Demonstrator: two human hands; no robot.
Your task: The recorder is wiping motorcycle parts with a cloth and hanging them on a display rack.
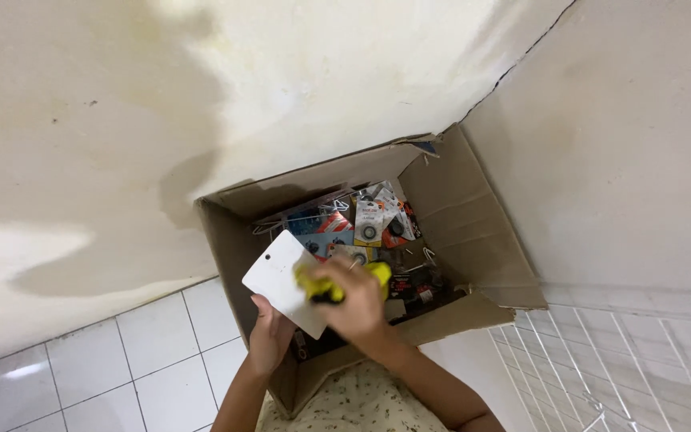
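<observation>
My left hand (269, 336) grips the lower edge of a flat white card (285, 276), the back of a hanging package, held over an open cardboard box (473, 232). My right hand (353, 304) is closed on a yellow and black item (325, 290) at the card's right side. Inside the box lie several carded packages (373, 220) with small round parts, and white wire hooks (297, 218).
The box stands in a room corner against cream walls (201, 96). White floor tiles (145, 360) lie to the left. A white wire grid panel (601, 376) lies at the lower right. My patterned garment (361, 404) shows at the bottom.
</observation>
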